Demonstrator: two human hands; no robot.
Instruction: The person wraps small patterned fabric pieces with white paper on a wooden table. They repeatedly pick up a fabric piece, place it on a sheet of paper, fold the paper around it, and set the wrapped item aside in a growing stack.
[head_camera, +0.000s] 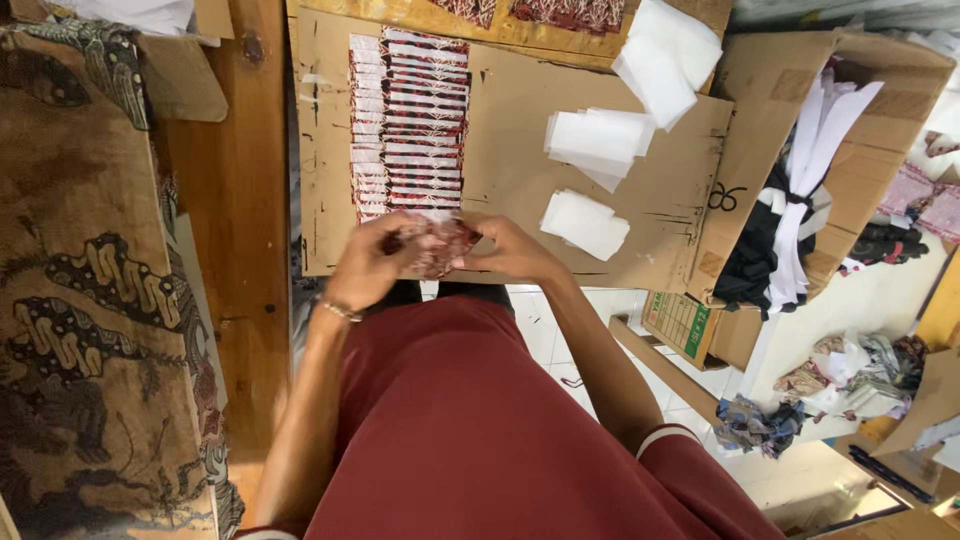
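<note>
My left hand (368, 262) and my right hand (512, 250) meet at the near edge of a cardboard sheet (510, 180). Together they grip a small piece of red and dark patterned fabric (437, 245), partly hidden by my fingers. A thin bracelet sits on my left wrist. Just beyond my hands lies a long overlapping row of folded red-patterned pieces (408, 125) laid out on the cardboard.
Stacks of white paper slips (585, 222) (598, 142) (668, 58) lie on the cardboard's right side. An open cardboard box (880, 110) with white strips and dark cloth stands at right. Brown batik cloth (85, 300) fills the left. Fabric scraps (830, 385) litter the tiled floor.
</note>
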